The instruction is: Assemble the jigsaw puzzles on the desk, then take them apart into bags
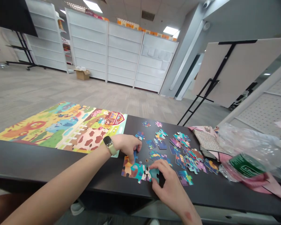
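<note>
A strip of joined puzzle pieces (134, 170), orange, brown and teal with a white rabbit, lies near the front edge of the dark table. My left hand (128, 145), wearing a watch (108, 142), reaches over the strip's left end with fingers bent. Its fingertips are at a small dark-blue puzzle piece (135, 154), partly hidden by them. At the strip's right end, my right hand (166, 178) has thumb and index finger closed on the edges of a teal puzzle piece (155, 174). A thin gap runs through the rabbit between this piece and the strip.
Loose puzzle pieces (188, 159) are spread and heaped to the right. Two finished animal pictures (89, 132) cover the table's left side. At far right lie a green-labelled roll (247, 164), clear plastic (250, 143) and pink cloth (255, 182). White shelves (124, 53) stand beyond.
</note>
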The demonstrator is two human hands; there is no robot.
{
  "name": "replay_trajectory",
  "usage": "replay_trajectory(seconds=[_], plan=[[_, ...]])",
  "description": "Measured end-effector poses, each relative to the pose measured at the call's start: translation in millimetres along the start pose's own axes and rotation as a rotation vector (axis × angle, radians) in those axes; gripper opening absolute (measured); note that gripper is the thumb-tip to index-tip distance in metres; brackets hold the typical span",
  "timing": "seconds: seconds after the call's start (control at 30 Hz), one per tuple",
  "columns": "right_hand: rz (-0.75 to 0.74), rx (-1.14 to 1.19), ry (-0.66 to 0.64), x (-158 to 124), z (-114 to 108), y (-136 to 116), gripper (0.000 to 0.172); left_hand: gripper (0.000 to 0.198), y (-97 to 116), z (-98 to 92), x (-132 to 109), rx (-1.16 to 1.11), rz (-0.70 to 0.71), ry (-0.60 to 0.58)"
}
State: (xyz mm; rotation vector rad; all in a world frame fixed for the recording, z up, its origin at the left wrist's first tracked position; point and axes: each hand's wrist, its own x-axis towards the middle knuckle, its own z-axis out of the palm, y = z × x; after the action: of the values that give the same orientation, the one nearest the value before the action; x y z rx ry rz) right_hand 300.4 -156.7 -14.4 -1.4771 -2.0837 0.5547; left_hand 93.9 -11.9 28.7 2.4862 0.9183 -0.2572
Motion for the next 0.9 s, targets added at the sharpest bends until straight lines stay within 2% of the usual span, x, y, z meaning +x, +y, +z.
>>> replay_trajectory(seconds=[0.23, 0.73, 0.9], plan=[[-0.044, -0.015, -0.009, 1, 4, 2, 0.023, 0.048, 2, -0.5, -1, 0.004, -0.004, 0.009], [-0.111, -0.051, 0.043, -2, 9, 12, 0.025, 0.048, 1, 1.2, -1, -0.026, -0.011, 0.018], [-0.102, -0.083, 0.107, 0, 12, 13, 0.029, 0.046, 1, 2.3, 0, -0.023, -0.021, 0.027]])
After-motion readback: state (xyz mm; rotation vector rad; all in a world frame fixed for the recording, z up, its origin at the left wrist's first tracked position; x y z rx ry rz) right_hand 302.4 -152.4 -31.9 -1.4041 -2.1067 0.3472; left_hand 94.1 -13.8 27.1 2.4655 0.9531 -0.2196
